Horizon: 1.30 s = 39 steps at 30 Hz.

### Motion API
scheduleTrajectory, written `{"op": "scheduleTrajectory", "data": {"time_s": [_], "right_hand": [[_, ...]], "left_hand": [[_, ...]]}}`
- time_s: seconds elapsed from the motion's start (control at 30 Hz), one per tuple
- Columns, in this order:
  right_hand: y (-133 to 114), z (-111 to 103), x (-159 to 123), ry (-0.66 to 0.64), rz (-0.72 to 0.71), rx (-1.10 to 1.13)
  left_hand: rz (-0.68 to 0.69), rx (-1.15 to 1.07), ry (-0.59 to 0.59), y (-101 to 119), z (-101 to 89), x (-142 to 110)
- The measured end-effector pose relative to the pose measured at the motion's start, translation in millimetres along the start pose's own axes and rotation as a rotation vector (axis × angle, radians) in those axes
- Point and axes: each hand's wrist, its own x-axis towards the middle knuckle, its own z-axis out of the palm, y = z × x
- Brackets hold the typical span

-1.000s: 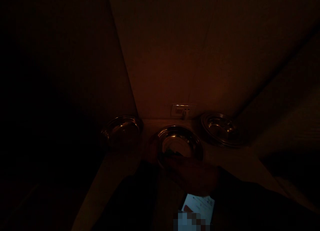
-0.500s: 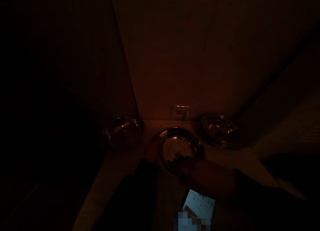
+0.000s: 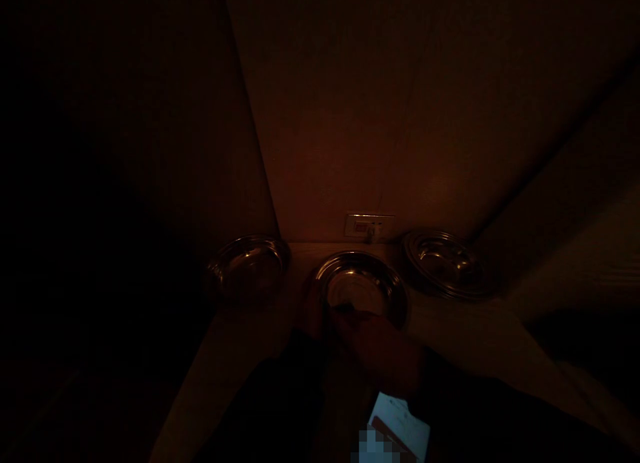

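Observation:
A round, shiny metal plate (image 3: pixel 393 283) with a raised rim stands in the middle of the wooden tabletop. At its left edge my left hand (image 3: pixel 311 311) grips the rim; its fingers are mostly lost in the dark. My right hand (image 3: pixel 377 346) reaches over the near part of the plate, fingers closed and pressed down on its inside. Under those fingers is a small dark, crumpled thing (image 3: pixel 343 307), perhaps a cloth, too dim to tell. Both sleeves are dark.
To the left lies another shiny metal dish (image 3: pixel 250 266). On the right several metal plates (image 3: pixel 445 266) are stacked. A lit phone (image 3: pixel 400 419) lies near the front edge of the table (image 3: pixel 240 343). A wall socket (image 3: pixel 369 225) sits low on the back wall.
My right hand has moved left and slightly nearer across the plate, toward my left hand. The plate stays in about the same place, and my left hand still holds its edge.

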Motion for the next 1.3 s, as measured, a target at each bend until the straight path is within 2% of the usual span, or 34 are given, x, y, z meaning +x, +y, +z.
{"op": "scheduleTrajectory", "data": {"time_s": [0.07,0.17,0.37,0.5,0.63,0.8,1.0,1.1,1.2,1.3], "right_hand": [[-2,0,0,0.012,-0.014,0.041],[1,-2,-6,0.027,-0.076,0.085],[28,-13,-31,-0.079,-0.152,0.057],[41,-9,-37,-0.064,-0.225,0.094],[29,-3,-20,-0.019,-0.226,0.167],[13,-3,-1,0.054,-0.183,0.228],[31,-8,-30,-0.064,-0.193,0.184],[41,-11,-44,-0.1,-0.215,0.132],[41,-10,-43,-0.093,-0.229,0.134],[29,-8,-30,-0.055,-0.218,0.179]], "left_hand": [[-0.004,0.004,0.029,3,-0.1,0],[0.014,0.017,0.007,8,-1.0,1],[-0.054,-0.026,-0.068,17,2.1,-3],[-0.076,-0.057,-0.026,22,8.1,-7],[-0.089,-0.051,-0.008,19,8.9,-5],[-0.065,0.071,-0.01,15,3.7,-1],[-0.052,0.026,-0.099,14,1.3,1],[-0.079,-0.01,-0.101,13,3.2,0],[-0.083,-0.002,-0.07,14,6.1,-1],[-0.045,0.024,-0.083,14,6.7,-2]]}}
